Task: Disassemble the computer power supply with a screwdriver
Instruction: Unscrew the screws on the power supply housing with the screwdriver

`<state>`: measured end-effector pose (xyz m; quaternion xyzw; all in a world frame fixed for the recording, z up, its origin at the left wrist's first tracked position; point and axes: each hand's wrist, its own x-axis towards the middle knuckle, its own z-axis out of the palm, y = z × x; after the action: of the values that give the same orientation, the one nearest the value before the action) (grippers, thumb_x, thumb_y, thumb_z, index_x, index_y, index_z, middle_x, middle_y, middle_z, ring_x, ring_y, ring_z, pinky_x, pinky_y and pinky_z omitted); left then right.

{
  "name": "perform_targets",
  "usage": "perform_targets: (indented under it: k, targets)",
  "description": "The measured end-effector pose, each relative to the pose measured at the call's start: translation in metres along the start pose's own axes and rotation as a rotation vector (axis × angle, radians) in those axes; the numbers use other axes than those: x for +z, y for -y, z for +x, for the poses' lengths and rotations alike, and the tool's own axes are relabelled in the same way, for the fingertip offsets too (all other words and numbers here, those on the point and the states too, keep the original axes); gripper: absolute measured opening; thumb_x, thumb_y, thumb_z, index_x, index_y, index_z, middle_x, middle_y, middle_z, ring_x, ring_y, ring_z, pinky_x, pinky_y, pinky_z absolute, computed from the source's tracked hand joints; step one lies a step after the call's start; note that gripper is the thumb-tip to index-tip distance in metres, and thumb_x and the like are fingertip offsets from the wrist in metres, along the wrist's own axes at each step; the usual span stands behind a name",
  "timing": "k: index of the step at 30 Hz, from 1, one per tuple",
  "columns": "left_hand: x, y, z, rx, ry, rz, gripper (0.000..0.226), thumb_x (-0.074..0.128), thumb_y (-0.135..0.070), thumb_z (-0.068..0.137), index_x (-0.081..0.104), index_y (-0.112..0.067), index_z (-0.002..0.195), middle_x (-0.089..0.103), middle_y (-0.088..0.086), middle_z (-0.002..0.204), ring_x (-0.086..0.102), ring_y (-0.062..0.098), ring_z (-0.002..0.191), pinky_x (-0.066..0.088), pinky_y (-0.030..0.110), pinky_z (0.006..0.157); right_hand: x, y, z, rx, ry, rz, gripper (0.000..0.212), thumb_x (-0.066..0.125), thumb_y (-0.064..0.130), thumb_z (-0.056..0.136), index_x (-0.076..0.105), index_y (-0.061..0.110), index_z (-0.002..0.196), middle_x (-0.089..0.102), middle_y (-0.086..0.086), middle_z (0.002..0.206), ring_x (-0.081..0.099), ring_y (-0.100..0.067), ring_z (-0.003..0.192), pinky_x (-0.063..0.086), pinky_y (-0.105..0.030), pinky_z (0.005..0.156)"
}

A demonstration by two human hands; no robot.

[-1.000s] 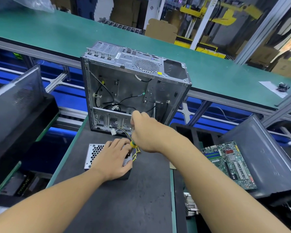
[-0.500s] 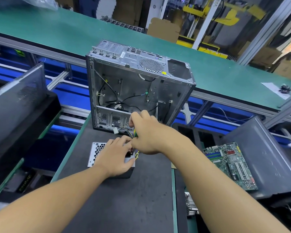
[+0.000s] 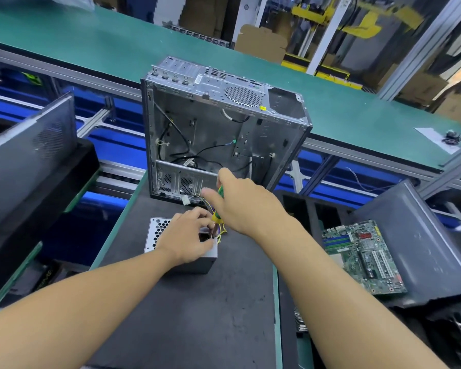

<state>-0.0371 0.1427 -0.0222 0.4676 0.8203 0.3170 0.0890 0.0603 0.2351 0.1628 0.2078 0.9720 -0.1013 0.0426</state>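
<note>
Behind the power supply (image 3: 158, 232) stands an open computer case (image 3: 210, 123)

Open metal case (image 3: 213, 129) upright at the far end of a black mat (image 3: 186, 315), with loose cables inside. Green belt (image 3: 117, 41) behind the case, bearing 1 paper sheet (image 3: 434, 137) at right with a small dark object (image 3: 453, 136) on it. Motherboard (image 3: 362, 257) lying on a grey panel (image 3: 423, 235), right of the mat. 1 more grey panel (image 3: 30, 155) tilted at left. Cardboard (image 3: 261, 42) beyond the belt.
</note>
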Motion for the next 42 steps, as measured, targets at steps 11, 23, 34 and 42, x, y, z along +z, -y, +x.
perform_targets:
  k: [11, 23, 34, 42]
  targets:
    - [-0.005, -0.007, -0.002, -0.019, 0.002, -0.022, 0.008, 0.064, -0.035, 0.075, 0.058, -0.039, 0.071, 0.044, -0.035, 0.092, 0.046, -0.005, 0.084, 0.037, 0.030, 0.086, 0.007, -0.003, -0.004, -0.051, -0.044, 0.081, 0.022, 0.050, 0.038, 0.097, 0.050, 0.020, 0.109, 0.056, -0.005, 0.108, 0.054, -0.030, 0.095, 0.047, -0.039, 0.076]
    - [0.002, -0.016, 0.000, 0.052, 0.051, 0.220, 0.015, 0.050, -0.030, 0.095, 0.047, -0.026, 0.081, 0.024, -0.014, 0.096, 0.025, 0.007, 0.093, 0.031, 0.035, 0.094, 0.002, -0.012, -0.005, -0.178, -0.075, 0.193, 0.003, 0.051, 0.021, 0.097, 0.048, 0.020, 0.098, 0.054, -0.002, 0.105, 0.053, -0.028, 0.096, 0.048, -0.042, 0.082]
    - [0.004, -0.028, -0.005, 0.275, -0.236, 0.520, 0.028, 0.042, -0.029, 0.083, 0.061, -0.015, 0.068, 0.062, -0.001, 0.086, 0.064, 0.021, 0.083, 0.050, 0.041, 0.066, -0.012, -0.030, -0.014, -0.129, -0.113, 0.265, 0.009, 0.053, 0.020, 0.096, 0.054, 0.016, 0.104, 0.057, -0.005, 0.109, 0.051, -0.023, 0.098, 0.046, -0.040, 0.085]
    - [0.000, -0.057, 0.004, -0.015, -0.057, -0.058, 0.010, 0.067, -0.012, 0.089, 0.062, -0.018, 0.083, 0.065, -0.001, 0.074, 0.060, 0.018, 0.072, 0.042, 0.028, 0.070, -0.023, -0.075, -0.027, 0.008, -0.249, 0.314, 0.008, 0.053, 0.022, 0.098, 0.054, 0.016, 0.103, 0.057, -0.002, 0.105, 0.049, -0.019, 0.096, 0.043, -0.034, 0.075]
